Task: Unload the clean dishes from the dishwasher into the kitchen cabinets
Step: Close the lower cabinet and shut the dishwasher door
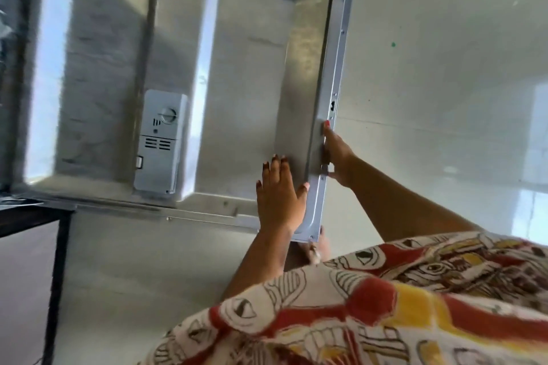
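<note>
At the free edge of the lowered dishwasher door [237, 68], hinged away to the left, the left hand [278, 195] presses flat, fingers straight, while the right hand [336, 154] grips that edge just beside.

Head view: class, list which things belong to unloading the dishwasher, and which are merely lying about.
Job in hand:
door, open
left hand, flat on the door's inner face
right hand, gripping the door's edge

Just there:
dispenser
black frame
floor
green speck
</note>
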